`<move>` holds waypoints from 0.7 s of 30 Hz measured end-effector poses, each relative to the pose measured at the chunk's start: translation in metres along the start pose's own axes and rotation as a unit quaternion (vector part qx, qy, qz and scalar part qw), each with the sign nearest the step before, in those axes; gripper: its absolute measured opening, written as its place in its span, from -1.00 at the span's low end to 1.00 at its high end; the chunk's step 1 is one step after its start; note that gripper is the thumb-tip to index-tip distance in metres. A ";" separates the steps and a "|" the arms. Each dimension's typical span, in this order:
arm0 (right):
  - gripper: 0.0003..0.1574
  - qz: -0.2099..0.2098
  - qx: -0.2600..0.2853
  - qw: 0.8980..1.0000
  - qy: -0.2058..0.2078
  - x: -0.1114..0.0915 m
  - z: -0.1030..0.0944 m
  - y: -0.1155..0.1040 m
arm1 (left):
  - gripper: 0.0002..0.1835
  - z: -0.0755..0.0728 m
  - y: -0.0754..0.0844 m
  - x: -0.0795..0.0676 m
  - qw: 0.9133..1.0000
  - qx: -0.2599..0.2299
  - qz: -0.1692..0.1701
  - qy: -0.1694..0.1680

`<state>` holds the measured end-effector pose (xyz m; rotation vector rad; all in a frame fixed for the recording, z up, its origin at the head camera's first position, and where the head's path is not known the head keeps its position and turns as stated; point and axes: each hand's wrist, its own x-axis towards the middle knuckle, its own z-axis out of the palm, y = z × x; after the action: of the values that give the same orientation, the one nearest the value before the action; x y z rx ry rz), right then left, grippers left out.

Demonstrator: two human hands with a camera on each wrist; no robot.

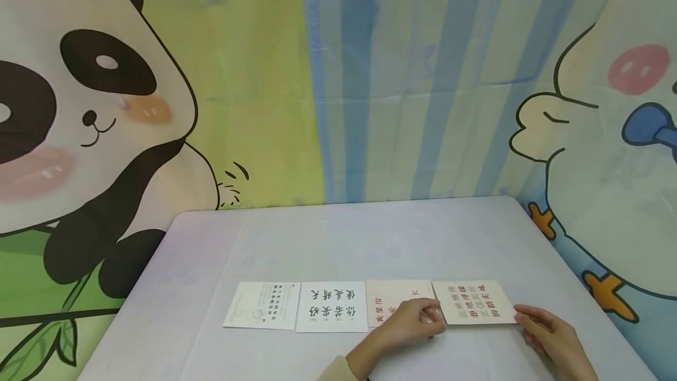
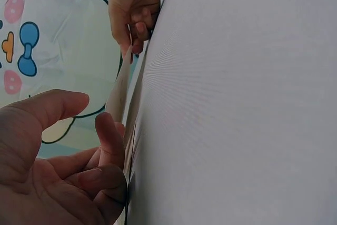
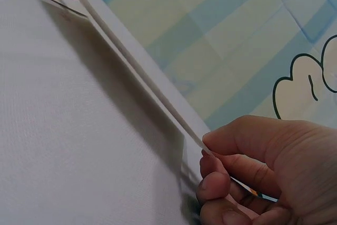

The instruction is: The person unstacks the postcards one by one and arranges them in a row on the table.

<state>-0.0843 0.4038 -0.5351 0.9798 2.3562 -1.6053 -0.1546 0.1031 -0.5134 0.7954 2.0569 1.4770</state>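
Note:
Four cards with printed characters are in a row in the head view. The right hand [image 1: 552,337] pinches the right edge of the rightmost cream card [image 1: 471,301] between thumb and fingers. In the right wrist view that card [image 3: 139,69] is seen edge-on, raised off the table along its near side, with another pale edge just below. The left hand [image 1: 412,322] is at the card's left side, covering part of a cream card with red characters [image 1: 396,290]. In the left wrist view its thumb [image 2: 71,104] stands apart from its bent fingers, which are right at the card edge.
Left of these lie a white card with large black characters [image 1: 332,307] and a white card with small print [image 1: 262,306]. A white cloth covers the table [image 1: 344,246]. Behind it hangs a curtain [image 1: 412,75] with cartoon animals.

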 end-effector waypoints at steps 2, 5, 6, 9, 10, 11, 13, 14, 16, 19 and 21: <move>-0.02 0.002 0.002 1.000 0.004 0.000 0.001 0.000 | -0.47 0.000 0.001 0.001 1.000 0.002 0.000 0.000; -0.03 0.002 0.001 1.000 0.005 0.000 0.001 0.001 | -0.46 0.000 0.002 0.001 1.000 0.000 -0.004 -0.001; -0.02 0.002 0.000 1.000 0.005 0.000 0.002 0.001 | -0.46 0.000 0.003 0.001 1.000 0.000 -0.006 -0.001; -0.01 0.006 -0.004 1.000 0.008 0.001 0.003 0.002 | -0.43 0.001 0.004 0.001 1.000 0.000 -0.018 -0.004; 0.00 0.005 -0.006 1.000 0.007 0.001 0.004 0.002 | -0.42 0.002 0.005 0.001 1.000 0.001 -0.023 -0.006; 0.01 0.005 -0.007 1.000 0.008 0.001 0.004 0.003 | -0.41 0.002 0.005 0.000 1.000 0.006 -0.026 -0.007; 0.00 0.002 -0.012 1.000 0.009 0.001 0.005 0.004 | -0.40 0.004 0.005 0.000 0.999 0.015 -0.031 -0.009; -0.01 0.001 -0.016 1.000 0.012 0.001 0.006 0.004 | -0.40 0.004 0.004 0.001 0.999 0.020 -0.032 -0.008; -0.06 -0.006 -0.023 1.000 0.020 0.000 0.008 0.004 | -0.40 0.005 0.004 0.001 0.999 0.028 -0.033 -0.006; -0.18 -0.016 -0.038 0.998 0.036 0.000 0.011 0.003 | -0.41 0.005 0.005 0.002 0.999 0.035 -0.034 -0.001; -0.26 -0.026 -0.047 0.998 0.042 0.000 0.013 0.002 | -0.42 0.005 0.007 0.002 0.999 0.033 -0.038 0.000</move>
<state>-0.0860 0.3931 -0.5419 0.9945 2.5074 -1.4833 -0.1509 0.1094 -0.5086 0.7334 2.1209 1.3747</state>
